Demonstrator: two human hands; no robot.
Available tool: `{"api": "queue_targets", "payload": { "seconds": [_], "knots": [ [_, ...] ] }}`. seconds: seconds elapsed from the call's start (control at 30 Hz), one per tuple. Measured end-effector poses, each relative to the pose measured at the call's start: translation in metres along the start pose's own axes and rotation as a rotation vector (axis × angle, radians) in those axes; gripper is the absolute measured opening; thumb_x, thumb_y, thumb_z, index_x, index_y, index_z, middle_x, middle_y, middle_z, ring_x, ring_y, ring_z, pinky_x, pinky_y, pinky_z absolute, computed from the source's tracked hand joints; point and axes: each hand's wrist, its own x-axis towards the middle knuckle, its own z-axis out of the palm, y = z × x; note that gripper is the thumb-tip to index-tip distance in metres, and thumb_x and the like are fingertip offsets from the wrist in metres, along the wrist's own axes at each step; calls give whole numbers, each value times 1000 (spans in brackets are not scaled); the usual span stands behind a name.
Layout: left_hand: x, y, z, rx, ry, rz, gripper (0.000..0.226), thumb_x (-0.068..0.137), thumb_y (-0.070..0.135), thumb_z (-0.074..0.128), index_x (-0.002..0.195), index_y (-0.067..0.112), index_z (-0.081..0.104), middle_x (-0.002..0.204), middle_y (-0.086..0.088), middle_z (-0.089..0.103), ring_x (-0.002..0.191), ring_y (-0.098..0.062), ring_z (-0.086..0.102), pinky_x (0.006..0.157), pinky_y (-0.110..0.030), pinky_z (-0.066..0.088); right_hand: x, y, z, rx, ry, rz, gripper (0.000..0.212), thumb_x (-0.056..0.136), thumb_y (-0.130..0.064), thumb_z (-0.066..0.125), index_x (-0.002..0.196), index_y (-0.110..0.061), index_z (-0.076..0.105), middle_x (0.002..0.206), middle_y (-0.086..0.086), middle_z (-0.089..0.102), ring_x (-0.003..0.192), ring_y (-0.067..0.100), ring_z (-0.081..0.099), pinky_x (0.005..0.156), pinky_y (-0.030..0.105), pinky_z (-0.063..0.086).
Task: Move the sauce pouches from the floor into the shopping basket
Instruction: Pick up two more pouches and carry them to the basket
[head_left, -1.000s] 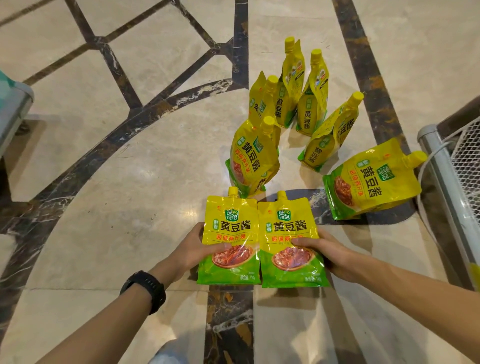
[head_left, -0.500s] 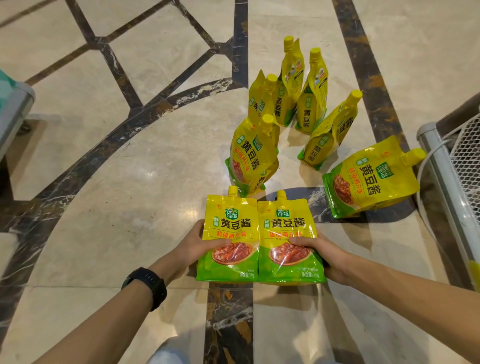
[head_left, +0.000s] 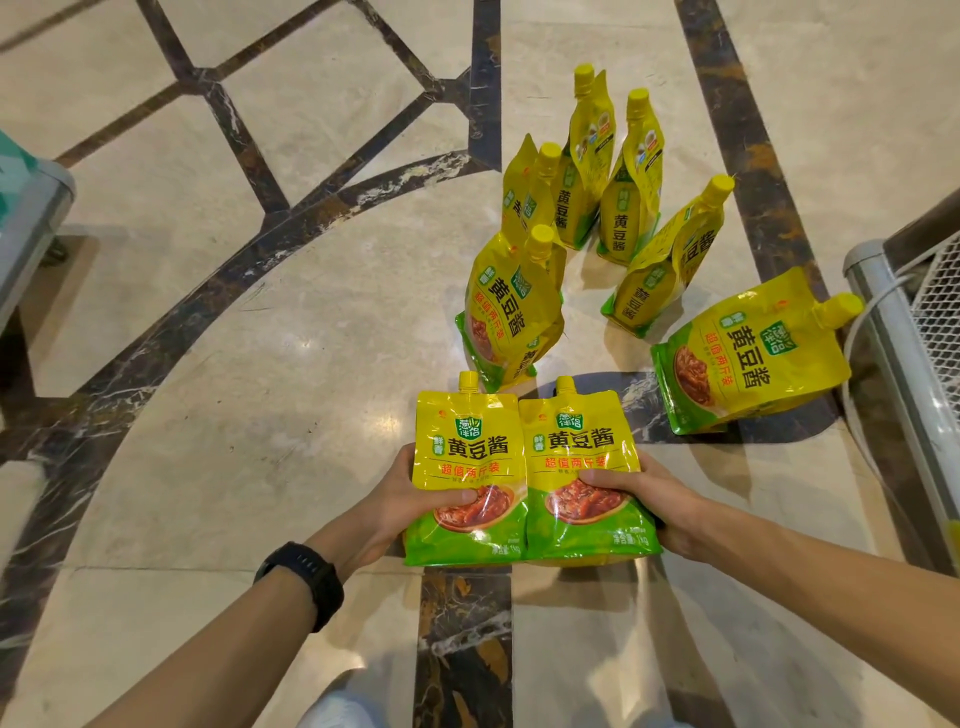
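Note:
Two yellow-and-green spouted sauce pouches are side by side in front of me. My left hand (head_left: 410, 506) grips the left pouch (head_left: 467, 447) at its lower left edge, thumb on its front. My right hand (head_left: 649, 499) grips the right pouch (head_left: 574, 447) at its lower right edge the same way. Several more pouches stand upright on the marble floor beyond, the nearest (head_left: 511, 306) just behind the held pair. One pouch (head_left: 748, 358) lies tilted on its side at the right. A metal-framed mesh structure (head_left: 904, 332), possibly the basket, shows at the right edge.
The floor is pale marble with dark inlaid bands. A grey and teal rounded object (head_left: 26, 208) sits at the left edge. A black watch is on my left wrist (head_left: 304, 579).
Both hands have drawn the two pouches slightly toward me and a little upward; the pouches on the floor have stayed put.

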Motion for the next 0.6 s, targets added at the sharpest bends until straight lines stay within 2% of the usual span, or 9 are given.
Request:
{"api": "queue_targets", "payload": {
  "seconds": [0.1,0.23,0.3,0.47,0.6],
  "knots": [
    [-1,-4,2,-19,5,5,109,50,30,100,141,23,41,126,-2,68,109,-19,70,87,-38,60,-3,-4,3,-3,14,-8,65,64,-12,83,125,-14,60,108,13,75,95,34,73,77,44,61],
    [-11,-4,7,-57,38,20,90,63,17,92,138,23,44,122,-1,70,101,-15,73,73,-29,60,-8,-6,5,1,18,-12,62,68,-7,81,125,-13,59,106,13,75,90,32,74,67,39,61],
    [-19,-1,8,-68,56,29,83,66,14,91,135,22,45,120,-1,71,98,-14,74,71,-27,60,-15,-10,7,9,11,-15,56,73,-3,79,125,-13,58,106,13,75,87,30,75,64,37,61],
    [-56,18,6,-91,48,40,95,56,28,98,136,24,48,123,-2,71,108,-21,71,94,-46,57,-56,-26,13,48,-19,-22,58,73,-3,76,127,-13,57,108,12,75,88,28,75,64,36,61],
    [-111,58,7,-85,37,32,98,51,35,97,137,25,50,123,-2,71,110,-24,70,99,-51,54,-117,-51,21,68,-29,-32,63,68,-9,77,127,-15,57,110,10,74,93,29,74,70,38,62]
  ]
}}
